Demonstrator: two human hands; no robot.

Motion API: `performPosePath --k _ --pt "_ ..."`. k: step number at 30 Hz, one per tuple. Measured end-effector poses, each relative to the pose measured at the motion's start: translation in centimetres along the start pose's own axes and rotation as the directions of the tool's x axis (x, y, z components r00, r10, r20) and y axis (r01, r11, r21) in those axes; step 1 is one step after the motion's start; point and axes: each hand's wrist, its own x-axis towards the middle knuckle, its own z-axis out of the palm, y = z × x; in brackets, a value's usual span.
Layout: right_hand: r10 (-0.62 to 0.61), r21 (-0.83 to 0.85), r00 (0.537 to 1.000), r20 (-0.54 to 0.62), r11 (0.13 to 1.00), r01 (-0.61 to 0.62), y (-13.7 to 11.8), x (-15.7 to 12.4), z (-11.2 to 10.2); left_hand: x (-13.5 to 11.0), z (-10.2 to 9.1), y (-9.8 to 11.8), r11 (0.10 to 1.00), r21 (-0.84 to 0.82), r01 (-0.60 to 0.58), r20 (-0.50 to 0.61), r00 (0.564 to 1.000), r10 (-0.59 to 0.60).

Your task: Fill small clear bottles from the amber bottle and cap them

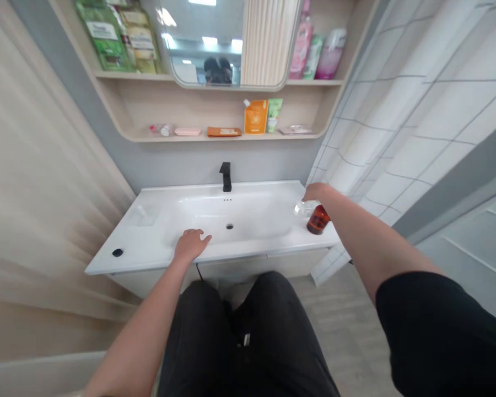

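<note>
My left hand (191, 243) rests over the front rim of the white washbasin (248, 234), its thumb apart from the fingers and nothing held. At the basin's right end, my right hand (316, 192) reaches down beside a clear, glass-like object (300, 209), whose kind is hard to make out. Most of that hand's fingers are hidden or blurred, so whether it grips the clear object does not show. An amber bottle or jar (317, 220) stands on the right counter, just below my right hand and partly behind my forearm.
A black faucet (226, 176) rises behind the drain (230, 226). On the left counter lie a clear dish (144, 216) and a small black round piece (117, 252). Above, a mirror cabinet (215, 87) and shelf (223, 138) hold several toiletries, including an orange pouch (255, 117). A tiled wall (397, 138) bounds the right.
</note>
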Motion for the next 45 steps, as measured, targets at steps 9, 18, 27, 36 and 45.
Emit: performPosePath --k 9,18,27,36,45 --pt "-0.103 -0.152 0.994 -0.045 0.984 0.096 -0.3 2.4 2.4 -0.1 -0.1 0.4 1.0 -0.018 0.019 0.006 1.0 -0.018" --pt "-0.476 -0.064 0.814 -0.334 0.873 0.484 -8.4 -1.7 0.2 0.3 -0.1 -0.3 0.968 -0.249 -0.026 -0.016 1.0 0.023" --pt "-0.72 0.286 0.475 -0.506 0.379 0.88 -20.7 -8.3 4.9 1.9 1.3 6.0 0.438 -0.889 -0.131 -0.051 0.981 0.189" --pt "-0.392 0.739 0.705 -0.591 0.09 0.668 -22.2 -8.7 11.9 2.1 2.4 5.8 0.331 -0.939 -0.094 -0.061 0.992 0.109" --pt "-0.567 0.868 0.665 -0.486 -0.227 0.441 -24.6 -9.9 18.2 2.2 2.4 5.1 0.306 -0.947 -0.099 -0.052 0.986 0.156"
